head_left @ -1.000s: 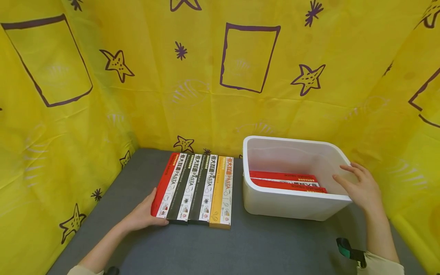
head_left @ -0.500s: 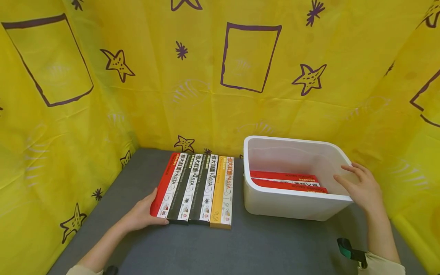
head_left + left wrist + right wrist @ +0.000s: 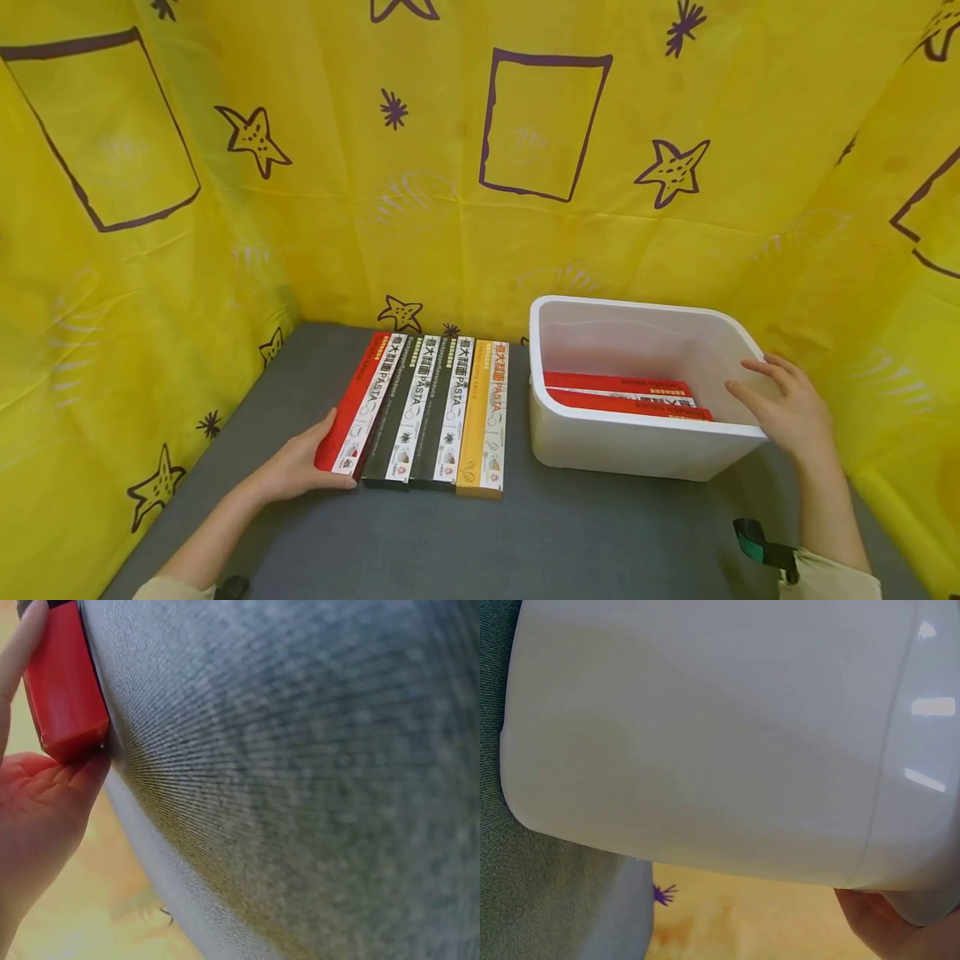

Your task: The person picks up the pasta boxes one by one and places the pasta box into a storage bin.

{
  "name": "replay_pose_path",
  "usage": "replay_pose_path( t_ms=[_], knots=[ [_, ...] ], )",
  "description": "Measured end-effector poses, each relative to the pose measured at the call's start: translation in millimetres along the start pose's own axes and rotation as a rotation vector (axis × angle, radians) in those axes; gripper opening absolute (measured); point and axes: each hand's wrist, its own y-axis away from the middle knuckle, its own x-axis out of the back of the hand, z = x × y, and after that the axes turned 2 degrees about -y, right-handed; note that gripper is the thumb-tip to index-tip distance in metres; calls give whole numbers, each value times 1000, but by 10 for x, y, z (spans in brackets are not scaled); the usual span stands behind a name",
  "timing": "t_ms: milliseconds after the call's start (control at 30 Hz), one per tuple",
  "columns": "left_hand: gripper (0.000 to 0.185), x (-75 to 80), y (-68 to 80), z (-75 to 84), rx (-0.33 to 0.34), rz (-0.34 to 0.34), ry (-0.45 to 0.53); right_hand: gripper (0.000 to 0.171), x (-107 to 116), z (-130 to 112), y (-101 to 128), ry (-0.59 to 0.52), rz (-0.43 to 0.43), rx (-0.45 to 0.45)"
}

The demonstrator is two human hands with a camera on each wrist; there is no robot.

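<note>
Several long pasta boxes lie side by side on the grey table: a red box [image 3: 352,408], two black ones [image 3: 408,408] and an orange one [image 3: 487,412]. My left hand [image 3: 300,467] grips the near end of the red box [image 3: 64,686], which is tilted and drawn a little away from the black box beside it. A white tub [image 3: 637,454] stands to the right with a red pasta box [image 3: 622,396] lying inside. My right hand [image 3: 787,412] rests with fingers spread on the tub's right rim [image 3: 900,847].
Yellow cloth with purple stars and rectangles [image 3: 540,125] walls the table on three sides. Bare grey tabletop [image 3: 570,542] runs along the near edge. A green-and-black strap [image 3: 761,546] sits on my right wrist.
The near end of the red box has swung left and lifted off the row with my left hand. My right hand and the tub have stayed put.
</note>
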Motion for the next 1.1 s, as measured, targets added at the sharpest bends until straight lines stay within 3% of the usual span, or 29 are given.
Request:
replay_pose_path(
  t_ms=[200, 433, 600, 900, 1100],
  knots=[
    [122, -18, -14, -2, 2, -25, 60, 61, 10, -1, -7, -7, 5, 12],
    [124, -89, -20, 12, -61, 7, 169, 61, -1, -2, -7, -3, 0, 18],
    [123, -124, -28, 21, -71, 40, 166, 61, 2, 0, 6, -4, 5, 22],
    [120, -81, 8, 27, -4, 71, 83, 61, 4, -14, 17, -14, 4, 21],
    [118, -26, 12, 63, 89, 76, 74, 60, 0, -6, 20, -16, 6, 21]
  ],
)
